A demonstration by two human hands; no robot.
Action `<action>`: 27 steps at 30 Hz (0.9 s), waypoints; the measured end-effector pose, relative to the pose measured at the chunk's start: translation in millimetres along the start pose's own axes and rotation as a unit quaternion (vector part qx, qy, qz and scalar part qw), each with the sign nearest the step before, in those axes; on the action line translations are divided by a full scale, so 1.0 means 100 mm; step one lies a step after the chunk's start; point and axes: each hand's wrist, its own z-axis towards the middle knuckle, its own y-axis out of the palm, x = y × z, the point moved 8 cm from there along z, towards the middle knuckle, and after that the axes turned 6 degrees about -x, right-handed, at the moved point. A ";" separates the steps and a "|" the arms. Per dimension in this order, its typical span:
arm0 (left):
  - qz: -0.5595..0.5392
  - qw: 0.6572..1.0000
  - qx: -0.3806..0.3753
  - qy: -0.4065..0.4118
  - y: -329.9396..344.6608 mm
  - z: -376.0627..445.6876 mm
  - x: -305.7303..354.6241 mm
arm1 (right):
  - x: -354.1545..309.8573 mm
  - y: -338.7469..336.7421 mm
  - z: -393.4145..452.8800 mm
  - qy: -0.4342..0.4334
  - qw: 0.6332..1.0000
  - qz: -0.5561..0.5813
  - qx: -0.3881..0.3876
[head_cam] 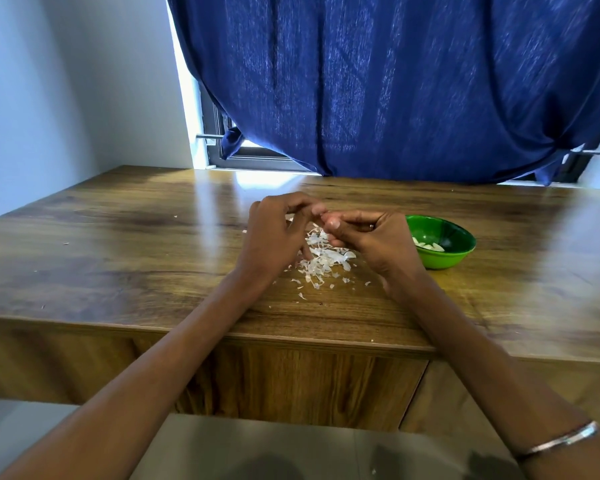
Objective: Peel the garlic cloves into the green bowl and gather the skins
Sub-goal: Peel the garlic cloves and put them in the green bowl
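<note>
Our left hand [274, 230] and right hand [368, 237] meeting above the brown wooden bench [118, 258], fingers of both curled, pinching a small garlic clove [323, 216] between their tips, heap of pale papery skins [321, 261] just beneath our fingers, round green plastic bowl [454, 254] with peeled white cloves [428, 245] right of them

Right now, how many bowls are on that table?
1. The green bowl sits on the wooden table, just right of the person's right hand, with peeled garlic cloves inside. The hands might hide something small.
</note>
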 end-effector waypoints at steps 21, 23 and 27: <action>-0.056 0.996 0.023 -0.059 -0.04 -0.01 -0.07 | -0.08 -0.04 -0.04 -0.030 0.999 -0.022 0.026; -0.071 0.995 0.017 -0.071 -0.03 0.01 -0.10 | -0.09 -0.04 -0.04 -0.033 0.999 -0.023 0.028; -0.096 0.992 0.023 -0.076 -0.04 0.02 -0.12 | -0.09 -0.06 -0.04 -0.025 0.999 -0.018 0.042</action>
